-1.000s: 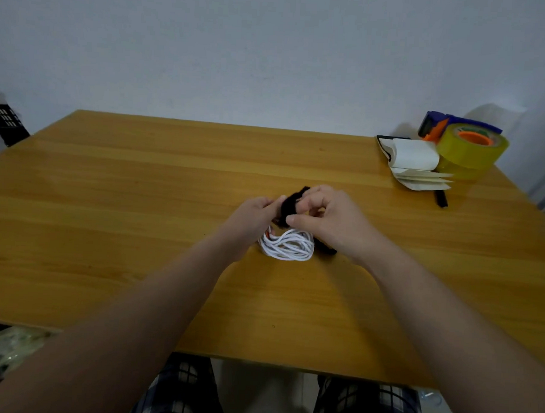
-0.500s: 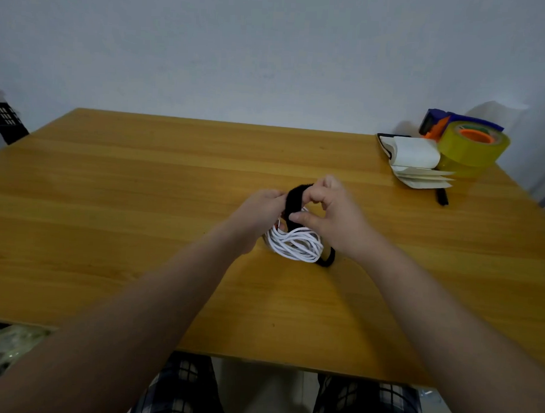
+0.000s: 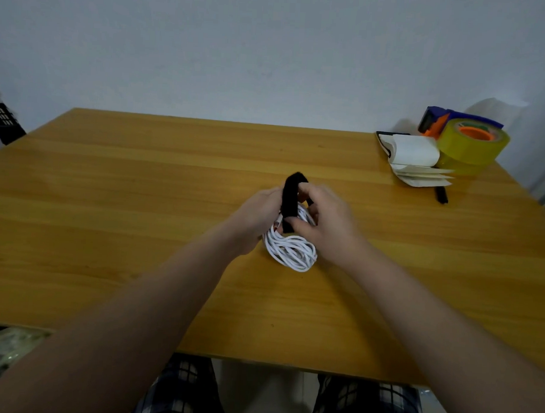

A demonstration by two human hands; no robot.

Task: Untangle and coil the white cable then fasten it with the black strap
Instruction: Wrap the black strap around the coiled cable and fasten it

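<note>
White cable [image 3: 289,249] lies gathered into a loose coil near the middle of the wooden table [image 3: 140,200], its far end bunched between both hands. The left hand [image 3: 258,218] is closed around that bunched part; the right hand [image 3: 325,222] pinches the black strap [image 3: 291,201] between thumb and fingers, the strap arching up and over the coil. The cable looks light and springy — loops will probably slide apart if the grip slackens. The strap looks soft and limp, so it is best held near its free end and pulled snug across the pinched waist of the coil — not the loose loops.
</note>
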